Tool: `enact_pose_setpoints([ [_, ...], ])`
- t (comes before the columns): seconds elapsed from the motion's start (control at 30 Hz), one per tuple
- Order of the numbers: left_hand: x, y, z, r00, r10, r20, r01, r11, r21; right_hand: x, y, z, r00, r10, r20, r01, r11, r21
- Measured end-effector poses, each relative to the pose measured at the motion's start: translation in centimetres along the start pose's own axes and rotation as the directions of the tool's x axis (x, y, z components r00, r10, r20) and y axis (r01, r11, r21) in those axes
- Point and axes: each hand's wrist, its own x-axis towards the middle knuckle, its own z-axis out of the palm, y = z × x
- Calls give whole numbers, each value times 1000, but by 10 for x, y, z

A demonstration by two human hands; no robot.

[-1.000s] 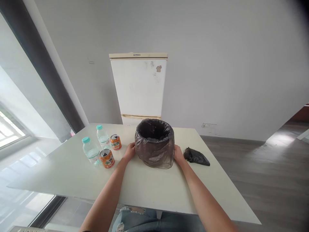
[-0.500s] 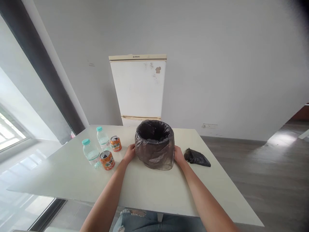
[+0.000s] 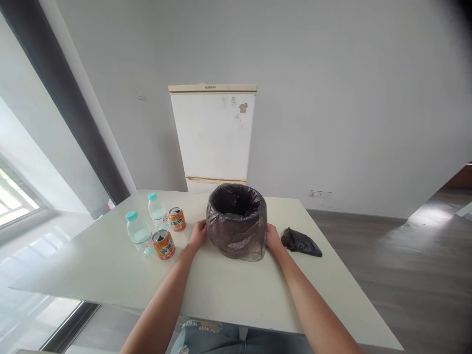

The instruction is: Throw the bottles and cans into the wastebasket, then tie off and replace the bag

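A trash bin lined with a dark translucent garbage bag stands upright on the white table, its round mouth facing up. The bag's edge is folded over the rim and hangs down the outside. At the bin's left side, my left hand is closed on the bag, its fingertips partly hidden. My right hand grips the bag at the opposite side, most of its fingers behind the plastic. Just right of that hand lies a crumpled black plastic bag.
On the left of the table stand two clear bottles with teal caps, a nearer bottle and a farther bottle. Beside them are two opened orange cans, a front can and a rear can. A white refrigerator stands behind the table.
Both hands stay at the bin's sides, with almost no movement. The view has shifted very slightly.
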Motion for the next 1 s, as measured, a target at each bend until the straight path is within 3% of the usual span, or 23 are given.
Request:
enact_pose_setpoints([
  [0.27,-23,28,-6,945,212,-248,-189,975,114,1,1,0,1000,2,1,-2,1000,-15],
  [0.43,-57,63,-9,846,305,-438,-279,952,123,1,1,-1,1000,-1,0,1,1000,-21],
  [0.5,-74,76,-17,739,345,-579,-324,935,143,1,2,0,1000,0,2,0,1000,-20],
  [0.6,-94,94,-46,480,424,-768,-333,898,287,1,4,1,1000,11,11,-11,1000,-16],
  [0.67,-100,104,-73,340,471,-814,-202,882,426,2,5,2,1000,19,16,-18,1000,-16],
  [0.73,-103,110,-103,277,512,-813,-26,850,527,2,5,2,1000,19,16,-19,1000,-17],
  [0.77,-102,112,-117,272,526,-805,45,829,557,2,4,2,1000,16,15,-16,1000,-15],
  [0.83,-101,110,-142,317,524,-791,130,802,583,1,3,2,1000,4,13,-4,1000,-11],
  [1.0,-92,87,-178,610,350,-711,144,833,534,-1,1,-1,1000,-26,0,26,1000,-5],
])
